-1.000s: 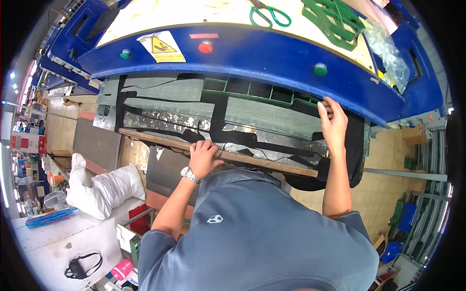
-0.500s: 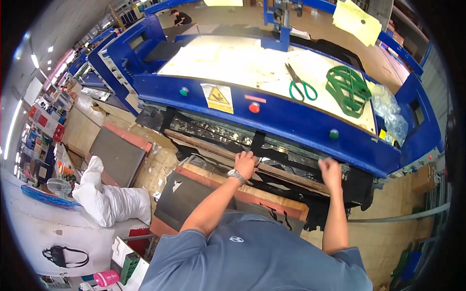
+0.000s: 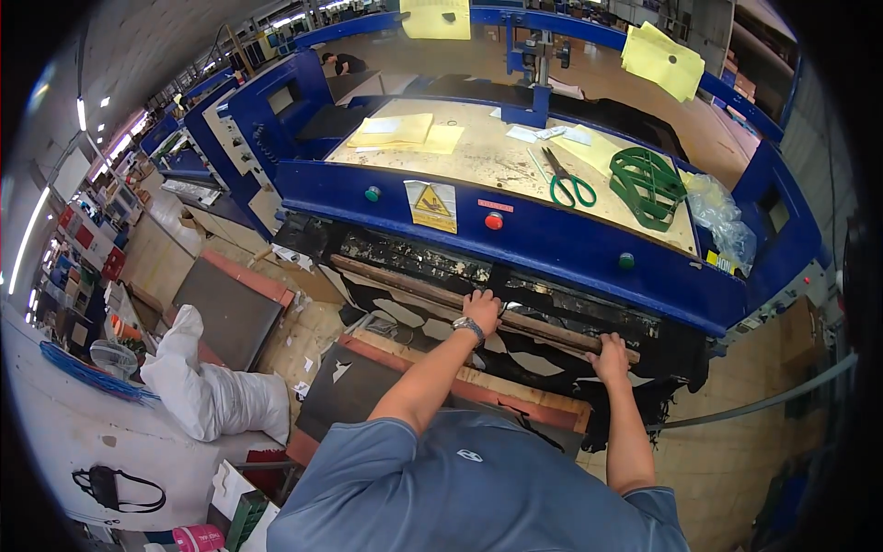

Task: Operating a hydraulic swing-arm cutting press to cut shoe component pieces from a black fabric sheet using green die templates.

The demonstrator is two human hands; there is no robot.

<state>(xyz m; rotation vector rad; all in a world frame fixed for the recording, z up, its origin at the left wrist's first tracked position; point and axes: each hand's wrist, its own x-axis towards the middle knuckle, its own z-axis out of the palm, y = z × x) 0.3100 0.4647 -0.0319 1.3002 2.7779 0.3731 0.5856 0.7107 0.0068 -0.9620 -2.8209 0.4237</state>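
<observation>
My left hand (image 3: 481, 313) is curled over a long brown wooden bar (image 3: 543, 334) along the front of a blue press machine (image 3: 340, 195). Farther right, near the bar's end, my right hand (image 3: 611, 359) has its fingers bent over the same bar. Black sheet material (image 3: 423, 313) with cut-out holes hangs in front of the bar and runs back under the machine's blue beam. What my fingertips press on behind the bar is too small to make out.
On the machine's top lie green-handled scissors (image 3: 567, 177), a green cutting-die frame (image 3: 648, 189), yellow paper (image 3: 395, 131) and clear plastic bags (image 3: 720, 219). The beam carries a red button (image 3: 494, 222). A dark-topped board (image 3: 336, 382) stands below; a white sack (image 3: 225, 396) is at left.
My right hand has come down onto the bar from a raised, closed pose above it. My left hand stays at the bar. The view has tilted slightly.
</observation>
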